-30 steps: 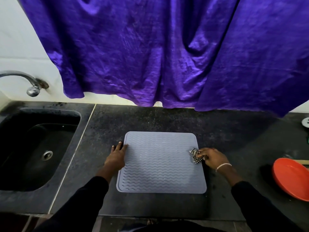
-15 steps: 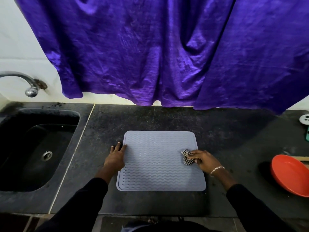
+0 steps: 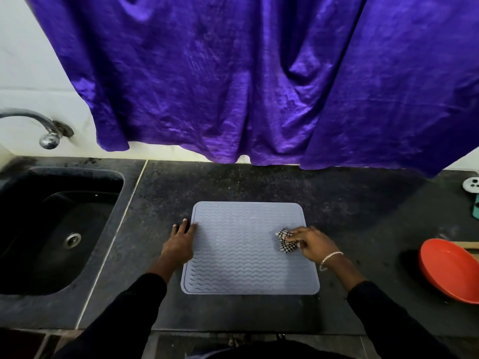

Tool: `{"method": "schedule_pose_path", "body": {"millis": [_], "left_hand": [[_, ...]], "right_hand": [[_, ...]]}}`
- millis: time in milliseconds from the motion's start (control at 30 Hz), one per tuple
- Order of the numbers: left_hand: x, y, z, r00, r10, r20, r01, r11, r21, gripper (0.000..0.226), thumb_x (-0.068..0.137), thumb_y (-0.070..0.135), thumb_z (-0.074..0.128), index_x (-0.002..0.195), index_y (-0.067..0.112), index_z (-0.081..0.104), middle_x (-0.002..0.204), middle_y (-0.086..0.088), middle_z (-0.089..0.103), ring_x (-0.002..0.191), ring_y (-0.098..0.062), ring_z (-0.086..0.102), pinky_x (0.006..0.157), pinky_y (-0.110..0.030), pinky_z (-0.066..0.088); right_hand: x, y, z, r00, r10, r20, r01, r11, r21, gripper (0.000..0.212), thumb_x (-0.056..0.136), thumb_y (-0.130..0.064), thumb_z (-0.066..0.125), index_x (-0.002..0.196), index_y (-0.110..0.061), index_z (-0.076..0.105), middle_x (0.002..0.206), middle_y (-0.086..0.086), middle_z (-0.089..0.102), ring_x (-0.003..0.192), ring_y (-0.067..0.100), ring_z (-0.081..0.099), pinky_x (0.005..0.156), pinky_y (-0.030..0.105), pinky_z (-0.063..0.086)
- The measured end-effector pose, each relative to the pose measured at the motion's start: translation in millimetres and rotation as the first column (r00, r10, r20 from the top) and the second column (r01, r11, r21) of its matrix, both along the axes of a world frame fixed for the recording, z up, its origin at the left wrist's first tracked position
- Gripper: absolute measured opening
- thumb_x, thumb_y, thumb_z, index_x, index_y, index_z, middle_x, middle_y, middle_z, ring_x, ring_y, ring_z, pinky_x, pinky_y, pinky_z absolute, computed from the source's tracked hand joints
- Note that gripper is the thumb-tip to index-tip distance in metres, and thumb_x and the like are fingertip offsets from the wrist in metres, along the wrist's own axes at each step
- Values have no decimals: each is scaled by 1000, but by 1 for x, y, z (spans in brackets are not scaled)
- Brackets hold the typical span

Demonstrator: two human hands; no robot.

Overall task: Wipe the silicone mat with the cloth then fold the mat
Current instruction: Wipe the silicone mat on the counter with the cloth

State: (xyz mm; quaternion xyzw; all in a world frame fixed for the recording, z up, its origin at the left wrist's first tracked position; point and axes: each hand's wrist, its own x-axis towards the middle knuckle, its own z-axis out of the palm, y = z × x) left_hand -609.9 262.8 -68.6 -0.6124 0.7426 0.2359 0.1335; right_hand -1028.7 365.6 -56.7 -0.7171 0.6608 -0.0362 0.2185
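A grey silicone mat (image 3: 241,255) with a wavy ribbed surface lies flat on the dark stone counter, in the middle of the view. My left hand (image 3: 180,242) rests flat on the mat's left edge, fingers spread, pressing it down. My right hand (image 3: 312,244) holds a small black-and-white checked cloth (image 3: 285,244) bunched against the right part of the mat. The cloth pokes out left of my fingers.
A black sink (image 3: 51,229) with a metal tap (image 3: 49,133) sits to the left. A red bowl (image 3: 451,270) stands at the right edge. A purple curtain (image 3: 233,73) hangs over the back wall. A white round object (image 3: 471,183) lies far right.
My right hand has slid the cloth leftwards from the mat's right edge onto its surface. The left hand has stayed on the left edge.
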Motion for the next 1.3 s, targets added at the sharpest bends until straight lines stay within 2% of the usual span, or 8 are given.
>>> {"method": "schedule_pose_path", "body": {"millis": [100,200,400,667,833,1033,1167,1300], "left_hand": [[-1,1,4,1000,-4,14,3,1000,18,96,86,8,58,159,31,-1,167,-1,-13,154,-34,-6,119,-51,29],[-2,2,7,1000,-7,15,7,1000,22,98,86,10,60,159,30,-1,167,-1,-13,154,-34,-6,119,-51,29],[-1,3,8,1000,-6,15,6,1000,22,96,86,12,60,159,30,0,167,-1,-13,154,-35,-6,118,-52,30],[2,0,10,999,-27,18,26,999,34,97,84,9,60,159,30,2,167,-1,-11,154,-35,-5,119,-50,29],[1,1,12,999,-33,22,32,999,26,96,85,11,62,159,31,3,167,-1,-10,154,-35,-5,116,-54,33],[-1,2,13,999,-21,25,20,999,29,97,86,10,61,159,32,1,167,0,-11,154,-34,-6,116,-55,32],[-2,2,12,1000,-14,21,14,999,29,97,86,10,60,159,32,0,167,0,-12,154,-34,-6,116,-56,32],[-3,2,12,1000,-9,20,8,999,31,96,86,10,59,159,32,0,167,0,-12,154,-34,-6,116,-56,33]], "right_hand": [[8,5,-3,999,43,-18,-42,999,18,53,82,-9,57,123,-41,65,137,-14,56,119,19,53,104,29,43],[2,17,-2,999,37,-18,-37,999,-21,49,87,-4,57,124,-34,67,141,-10,53,120,20,51,100,19,32],[-18,19,12,994,19,-110,-15,999,34,49,84,-7,59,124,-35,66,141,-9,54,125,16,52,111,26,28],[24,-8,19,997,76,-23,-76,997,-9,52,83,-9,56,123,-40,65,137,-13,56,117,20,53,102,31,44],[48,-9,9,993,118,-1,-118,993,20,52,83,-7,54,122,-40,66,136,-14,56,113,20,52,99,27,42],[24,4,4,998,68,7,-68,997,34,52,81,-2,56,117,-37,70,135,-11,58,115,20,54,101,19,34],[14,-8,12,999,35,-19,-33,996,89,54,74,-10,56,113,-46,68,127,-18,61,114,17,58,98,33,49],[35,-18,23,999,36,8,-36,999,35,53,78,-7,55,115,-44,69,131,-18,59,112,17,54,100,30,45]]}}
